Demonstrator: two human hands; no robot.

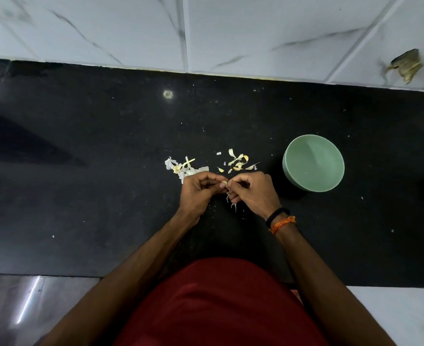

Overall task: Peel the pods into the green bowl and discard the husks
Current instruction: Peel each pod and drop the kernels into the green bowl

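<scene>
While both hands meet over the black counter (pixel 81 196), a small pale pod (pixel 224 183) sits right between their fingertips. The left hand (pixel 198 189) has its fingers curled in, and its thumb and first finger pinch the pod from the left side. The right hand (pixel 252 192) has its fingers curled too, and its fingertips pinch the same pod from the right side. The two hands touch each other at the pod. Most of the pod is hidden by the fingers, so only a little pale bit shows. Thin white bits of husk (pixel 233 206) lie on the counter just under the right hand's fingers. More husks (pixel 181 168) lie in a small heap just past the left hand, touching its knuckles in the picture. Another small bunch of yellowish pieces (pixel 238 162) lies just past the right hand; it is too small to tell which are pods and which are husks. The green bowl (pixel 313 166) stands upright on the counter to the right of the hands, near them but apart. Inside it looks bare. The right wrist wears a black band (pixel 277 216) and an orange thread (pixel 282 224). A white tiled wall (pixel 256 33) runs behind the counter.
</scene>
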